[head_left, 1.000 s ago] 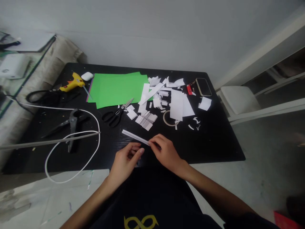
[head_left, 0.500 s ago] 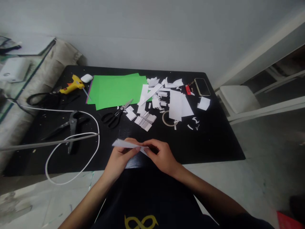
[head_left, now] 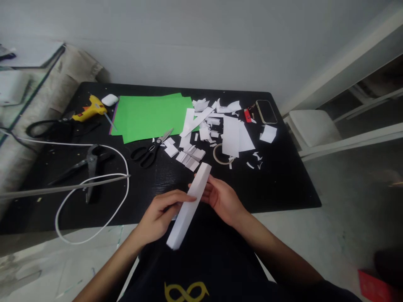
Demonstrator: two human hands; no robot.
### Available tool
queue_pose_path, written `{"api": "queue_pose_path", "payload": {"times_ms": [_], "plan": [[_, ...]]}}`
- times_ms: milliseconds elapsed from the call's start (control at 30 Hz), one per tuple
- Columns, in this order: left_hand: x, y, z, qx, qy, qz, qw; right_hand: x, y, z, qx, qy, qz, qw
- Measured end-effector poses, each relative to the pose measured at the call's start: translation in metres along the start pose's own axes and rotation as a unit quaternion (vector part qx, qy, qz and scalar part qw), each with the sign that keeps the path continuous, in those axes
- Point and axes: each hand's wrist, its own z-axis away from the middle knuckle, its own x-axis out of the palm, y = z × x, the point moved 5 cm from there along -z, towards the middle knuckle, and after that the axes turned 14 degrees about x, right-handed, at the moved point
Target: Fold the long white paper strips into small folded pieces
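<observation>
A long strip of folded white paper (head_left: 189,205) slants over the table's front edge, its lower end toward my body. My left hand (head_left: 160,214) holds it from the left, index finger laid across the top face and thumb partly hidden beside it. From the right, my right hand (head_left: 224,202) grips the upper part, with its fingers curled behind the paper. Just beyond lie small folded white paper pieces (head_left: 194,162), black-handled scissors (head_left: 147,154) and a roll of tape (head_left: 217,159).
Green sheets (head_left: 151,115) lie at the back, beside white paper scraps (head_left: 231,136). A yellow glue gun (head_left: 90,110), pliers (head_left: 92,161) and a looped white cable (head_left: 127,184) occupy the left. A red lighter (head_left: 247,115) and a phone (head_left: 266,112) rest at the back right.
The folded paper has turned from lying nearly edge-on and crosswise to a steep diagonal, showing its broad face. My right hand has rolled palm-up behind it, and the left index finger now lies across it.
</observation>
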Motion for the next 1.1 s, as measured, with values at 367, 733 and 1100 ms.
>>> {"api": "queue_pose_path", "payload": {"times_ms": [367,733,1100], "plan": [[0.014,-0.018,0.002,-0.093,0.047,0.015,0.994,0.005,-0.014,0.003,-0.093,0.056,0.105,0.989],[0.021,-0.018,0.004,-0.141,0.01,0.056,0.988,-0.01,-0.033,-0.005,-0.13,0.126,0.096,0.979],[0.024,-0.011,0.013,-0.079,-0.074,0.143,0.984,-0.015,-0.042,-0.009,-0.134,0.13,0.053,0.981]]}}
